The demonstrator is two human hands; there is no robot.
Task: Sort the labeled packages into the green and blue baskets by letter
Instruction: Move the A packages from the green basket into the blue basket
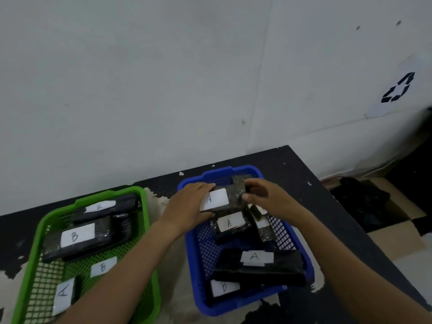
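Over the far half of the blue basket, both hands hold one dark held pkg w/ a white "A" label facing up. Left hand clamps the pkg's left end: fingers over the far edge, thumb under the near edge. Right hand pinches the right end, fingers curled on top, thumb at the near side. Pkg spans the gap between both grips, above a second "A" pkg lying in the basket. Third "A" pkg lies toward the basket's near end. Green basket, left of the blue one on the dark table, contains a large "B" pkg and, at its near end, a stray "A" pkg.
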